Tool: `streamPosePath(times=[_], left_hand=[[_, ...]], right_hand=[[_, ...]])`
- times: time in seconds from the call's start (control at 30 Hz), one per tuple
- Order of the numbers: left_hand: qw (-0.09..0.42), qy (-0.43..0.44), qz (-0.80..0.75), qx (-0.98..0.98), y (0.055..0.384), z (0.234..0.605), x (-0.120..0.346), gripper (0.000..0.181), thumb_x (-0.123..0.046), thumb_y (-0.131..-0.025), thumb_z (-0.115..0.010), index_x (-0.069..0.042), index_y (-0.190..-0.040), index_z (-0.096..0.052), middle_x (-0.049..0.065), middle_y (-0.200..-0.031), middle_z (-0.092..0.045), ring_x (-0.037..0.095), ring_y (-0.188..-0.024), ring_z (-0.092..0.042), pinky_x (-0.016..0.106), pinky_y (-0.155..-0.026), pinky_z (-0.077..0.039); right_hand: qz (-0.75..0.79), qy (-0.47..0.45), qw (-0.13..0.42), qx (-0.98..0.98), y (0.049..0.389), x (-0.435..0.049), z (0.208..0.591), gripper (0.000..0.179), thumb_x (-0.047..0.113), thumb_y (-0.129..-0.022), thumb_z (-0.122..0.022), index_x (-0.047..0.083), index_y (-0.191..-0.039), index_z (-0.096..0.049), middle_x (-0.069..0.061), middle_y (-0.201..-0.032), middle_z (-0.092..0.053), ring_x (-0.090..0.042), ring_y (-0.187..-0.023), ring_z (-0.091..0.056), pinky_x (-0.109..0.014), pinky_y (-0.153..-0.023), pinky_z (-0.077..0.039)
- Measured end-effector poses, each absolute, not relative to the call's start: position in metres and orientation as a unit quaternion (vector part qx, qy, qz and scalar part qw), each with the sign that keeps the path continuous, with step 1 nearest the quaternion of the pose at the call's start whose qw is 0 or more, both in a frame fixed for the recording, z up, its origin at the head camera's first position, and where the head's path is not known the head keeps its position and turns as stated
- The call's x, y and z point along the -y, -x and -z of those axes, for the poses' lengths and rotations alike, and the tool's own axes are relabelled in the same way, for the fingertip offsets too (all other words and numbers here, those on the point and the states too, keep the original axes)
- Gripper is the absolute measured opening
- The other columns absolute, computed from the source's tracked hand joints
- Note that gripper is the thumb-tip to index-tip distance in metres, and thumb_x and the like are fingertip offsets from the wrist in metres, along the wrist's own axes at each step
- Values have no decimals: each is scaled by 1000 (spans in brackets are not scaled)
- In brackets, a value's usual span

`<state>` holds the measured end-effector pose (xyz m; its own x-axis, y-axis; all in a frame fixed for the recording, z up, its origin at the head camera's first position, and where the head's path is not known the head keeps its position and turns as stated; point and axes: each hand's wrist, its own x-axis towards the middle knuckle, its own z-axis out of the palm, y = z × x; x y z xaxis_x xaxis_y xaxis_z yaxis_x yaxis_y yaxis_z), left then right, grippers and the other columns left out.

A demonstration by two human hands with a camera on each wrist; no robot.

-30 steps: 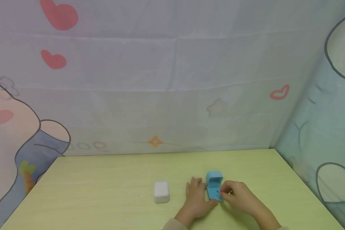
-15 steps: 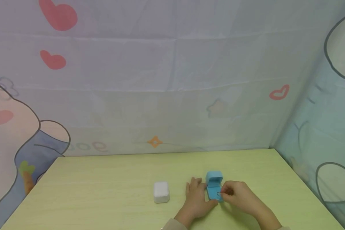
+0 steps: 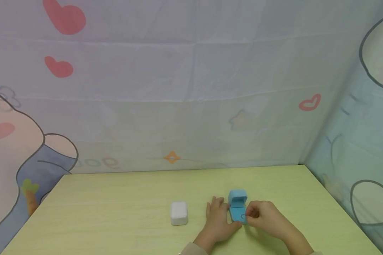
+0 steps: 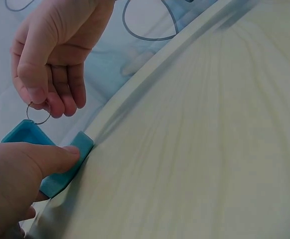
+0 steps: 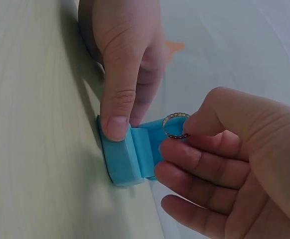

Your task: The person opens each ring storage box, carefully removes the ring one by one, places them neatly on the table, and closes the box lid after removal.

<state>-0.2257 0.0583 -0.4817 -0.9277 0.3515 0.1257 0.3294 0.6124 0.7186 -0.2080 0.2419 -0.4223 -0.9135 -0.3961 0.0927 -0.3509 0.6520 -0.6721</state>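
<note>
A light blue ring box [image 3: 238, 194] stands on the table with its lid raised. My left hand [image 3: 217, 221] holds it from the left, thumb across the front of the base [image 5: 121, 162] and fingers at the far side. Between thumb and forefinger, my right hand [image 3: 268, 217] pinches a thin patterned gold-coloured ring [image 5: 172, 135]. In the left wrist view the ring hangs just above the opened box; whether it touches the cushion I cannot tell. The other fingers of the right hand are loosely bent.
A small white box [image 3: 179, 213] with rounded corners sits on the table [image 3: 115, 205] to the left of my left hand. Behind the table hangs a printed cloth backdrop [image 3: 191, 106], with another cloth along the right side.
My right hand has shifted very slightly right with the ring, and the ring shows more as a loop now. The left hand and the box stay in place.
</note>
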Motion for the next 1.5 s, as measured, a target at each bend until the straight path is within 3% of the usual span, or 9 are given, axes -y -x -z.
streamPosePath(times=[0.43,1.5], left_hand=[[20,-186,-398,-898,227,483,-59,56,-37,-80,-72,0,-118,-55,22,-144,-35,46,-142,-15,64,-113,-7],[15,-188,-396,-898,227,484,-59,57,-38,-80,-72,0,-119,-54,22,-143,-36,46,-141,-16,63,-113,-8]], right_hand=[[365,220,44,-903,207,-243,422,5,7,-77,-63,11,-75,-61,7,-69,-59,0,-62,-51,-20,-55,-47],[378,242,80,-890,204,-245,414,10,13,-82,-69,11,-73,-65,8,-69,-62,2,-61,-51,-19,-56,-47]])
